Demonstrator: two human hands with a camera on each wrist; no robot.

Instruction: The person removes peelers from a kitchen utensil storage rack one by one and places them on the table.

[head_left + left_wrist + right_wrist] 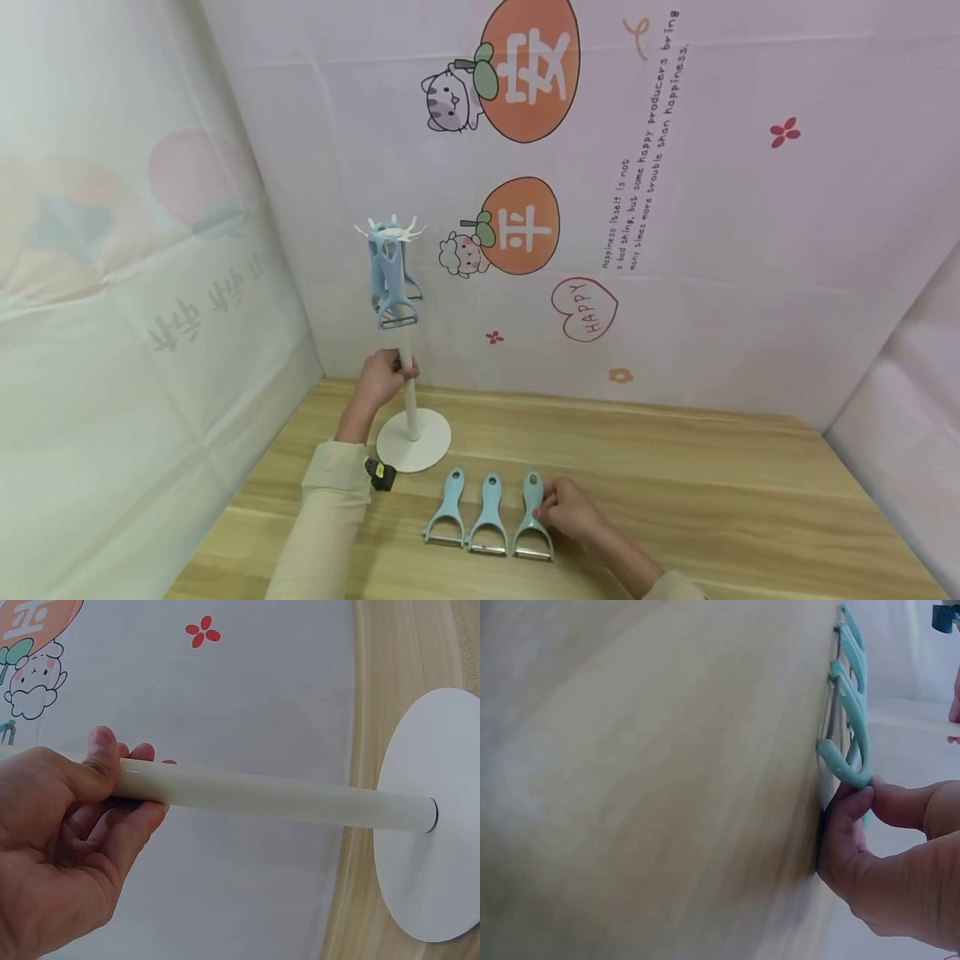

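Observation:
My left hand grips the white pole of an upright stand, fingers and thumb wrapped round it. Several blue peelers hang from the hooks at its top. Three light-blue Y-shaped peelers lie in a row on the table: a left one, a middle one and a right one. At the right peeler, my right hand pinches the handle between thumb and fingers. In the right wrist view, the fingertips are close to the forked head of this peeler, low over the tabletop.
The stand's round white base rests on the wood-grain table, behind the row of peelers. A printed cloth hangs along the table's back edge, with pale cloth at the sides. A black device is at the left wrist.

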